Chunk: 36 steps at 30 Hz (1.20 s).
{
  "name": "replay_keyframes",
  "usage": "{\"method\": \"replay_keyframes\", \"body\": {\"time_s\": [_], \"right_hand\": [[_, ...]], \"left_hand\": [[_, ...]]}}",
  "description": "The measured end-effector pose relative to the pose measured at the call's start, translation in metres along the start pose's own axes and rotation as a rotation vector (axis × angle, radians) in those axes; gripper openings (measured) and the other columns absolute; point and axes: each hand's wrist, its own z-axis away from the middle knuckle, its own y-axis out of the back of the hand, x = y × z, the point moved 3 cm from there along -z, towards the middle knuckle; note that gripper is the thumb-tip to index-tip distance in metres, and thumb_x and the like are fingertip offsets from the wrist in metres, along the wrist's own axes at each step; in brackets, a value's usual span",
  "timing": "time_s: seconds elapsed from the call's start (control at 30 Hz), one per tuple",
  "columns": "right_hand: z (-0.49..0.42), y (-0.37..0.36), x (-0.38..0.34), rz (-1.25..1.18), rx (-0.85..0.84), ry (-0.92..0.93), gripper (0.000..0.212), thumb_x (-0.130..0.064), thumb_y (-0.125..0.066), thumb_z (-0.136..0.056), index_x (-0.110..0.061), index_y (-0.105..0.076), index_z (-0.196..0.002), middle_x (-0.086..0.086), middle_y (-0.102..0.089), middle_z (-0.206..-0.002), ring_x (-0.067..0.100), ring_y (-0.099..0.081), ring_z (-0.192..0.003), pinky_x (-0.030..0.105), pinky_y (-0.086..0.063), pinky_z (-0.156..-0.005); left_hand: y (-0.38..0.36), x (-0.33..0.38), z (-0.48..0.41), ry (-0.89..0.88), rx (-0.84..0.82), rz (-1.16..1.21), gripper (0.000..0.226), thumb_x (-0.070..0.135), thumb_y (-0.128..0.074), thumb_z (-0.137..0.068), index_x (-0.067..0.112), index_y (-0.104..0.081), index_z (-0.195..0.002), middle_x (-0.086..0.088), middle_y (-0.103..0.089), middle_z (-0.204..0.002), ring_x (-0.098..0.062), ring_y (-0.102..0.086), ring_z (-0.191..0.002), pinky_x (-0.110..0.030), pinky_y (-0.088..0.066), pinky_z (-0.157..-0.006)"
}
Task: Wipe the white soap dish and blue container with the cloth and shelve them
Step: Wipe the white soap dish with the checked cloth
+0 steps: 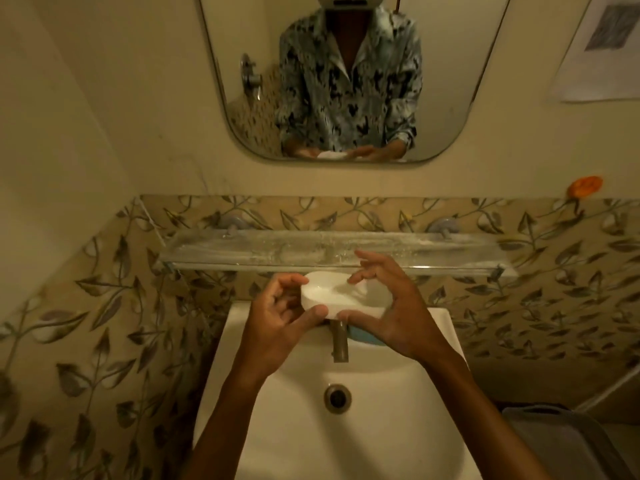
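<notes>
I hold the white oval soap dish (332,296) above the tap, just below the glass shelf (263,251). My left hand (280,313) pinches its left end between thumb and fingers. My right hand (384,306) holds the right end, with the thumb on the front edge, the index finger bent over the hollow and the other fingers spread upward. A sliver of the blue container (365,337) shows under my right hand on the back of the sink. No cloth can be made out.
The white sink (398,410) lies below with its drain (337,398) and a dark tap (339,344). Leaf-patterned tiles cover the wall. A mirror (346,81) hangs above the shelf. A grey bin lid (554,438) sits at the lower right.
</notes>
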Motion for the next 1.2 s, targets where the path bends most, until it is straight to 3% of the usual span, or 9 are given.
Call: {"method": "replay_keyframes", "body": {"time_s": [0.23,0.37,0.43,0.53,0.73,0.93,1.0,1.07,1.2], "right_hand": [[-0.047,0.004,-0.005,-0.056,0.068,-0.092,0.054,-0.034,-0.081,-0.07,-0.026,-0.059,-0.118,-0.003,-0.051,-0.139,0.014,-0.046,-0.128,0.027,-0.05,-0.097],[-0.074,0.005,-0.006,-0.121,-0.029,-0.146,0.051,-0.011,-0.078,-0.076,-0.009,-0.06,-0.124,0.009,-0.055,-0.138,0.015,-0.052,-0.125,0.008,-0.044,-0.093],[-0.085,0.004,-0.007,-0.148,-0.038,-0.139,0.049,-0.006,-0.078,-0.076,-0.003,-0.061,-0.123,0.013,-0.056,-0.135,0.015,-0.054,-0.122,0.007,-0.043,-0.093],[-0.097,-0.002,-0.002,-0.106,-0.056,-0.158,0.047,-0.01,-0.079,-0.076,-0.005,-0.063,-0.12,0.012,-0.056,-0.136,0.02,-0.053,-0.125,0.019,-0.044,-0.1],[-0.105,-0.009,0.014,-0.004,-0.104,-0.187,0.049,-0.015,-0.081,-0.073,-0.01,-0.065,-0.119,0.013,-0.054,-0.139,0.022,-0.051,-0.129,0.037,-0.043,-0.108],[-0.101,-0.012,0.023,0.028,-0.185,-0.242,0.052,-0.012,-0.081,-0.074,-0.01,-0.062,-0.122,0.01,-0.055,-0.138,0.022,-0.049,-0.13,0.031,-0.042,-0.105],[-0.1,-0.013,0.024,0.049,-0.203,-0.242,0.051,-0.013,-0.08,-0.074,-0.011,-0.062,-0.122,0.01,-0.054,-0.139,0.022,-0.048,-0.131,0.029,-0.041,-0.103],[-0.1,-0.014,0.026,0.069,-0.217,-0.24,0.049,-0.014,-0.08,-0.075,-0.012,-0.062,-0.121,0.01,-0.053,-0.14,0.023,-0.047,-0.131,0.027,-0.041,-0.101],[-0.094,-0.012,0.027,0.084,-0.26,-0.226,0.048,-0.018,-0.078,-0.077,-0.018,-0.061,-0.123,0.008,-0.049,-0.142,0.021,-0.046,-0.131,0.025,-0.039,-0.098]], "left_hand": [[0.021,0.034,-0.033,-0.154,0.165,-0.308,0.036,0.026,-0.078,-0.07,0.03,-0.058,-0.1,0.005,-0.061,-0.109,-0.011,-0.062,-0.098,-0.021,-0.056,-0.066],[0.045,0.046,-0.062,-0.144,0.204,-0.582,0.033,0.028,-0.074,-0.078,0.029,-0.063,-0.11,0.002,-0.06,-0.105,-0.013,-0.058,-0.093,-0.03,-0.053,-0.073],[0.052,0.051,-0.072,-0.13,0.181,-0.65,0.034,0.028,-0.073,-0.079,0.028,-0.064,-0.112,0.006,-0.06,-0.103,-0.002,-0.055,-0.09,-0.031,-0.052,-0.077],[0.054,0.054,-0.082,-0.136,0.183,-0.708,0.032,0.024,-0.072,-0.08,0.025,-0.066,-0.111,0.007,-0.06,-0.104,0.003,-0.053,-0.087,-0.028,-0.05,-0.076],[0.048,0.042,-0.086,-0.121,0.168,-0.788,0.026,0.019,-0.073,-0.08,0.015,-0.069,-0.105,0.003,-0.063,-0.102,-0.008,-0.055,-0.095,-0.022,-0.04,-0.079],[0.046,0.024,-0.083,-0.08,0.16,-0.905,0.022,0.023,-0.074,-0.078,0.017,-0.071,-0.099,-0.002,-0.07,-0.105,-0.017,-0.06,-0.101,-0.043,-0.045,-0.096],[0.044,0.024,-0.08,-0.065,0.183,-0.948,0.021,0.026,-0.073,-0.08,0.018,-0.07,-0.099,-0.001,-0.068,-0.108,-0.019,-0.057,-0.108,-0.038,-0.032,-0.101],[0.039,0.026,-0.077,-0.057,0.218,-1.014,0.019,0.028,-0.071,-0.082,0.02,-0.069,-0.099,0.0,-0.067,-0.112,-0.019,-0.052,-0.114,-0.032,-0.02,-0.091],[0.036,0.026,-0.073,-0.012,0.207,-1.088,0.021,0.03,-0.068,-0.084,0.023,-0.067,-0.104,0.002,-0.063,-0.121,-0.019,-0.048,-0.12,-0.031,-0.016,-0.087]]}}
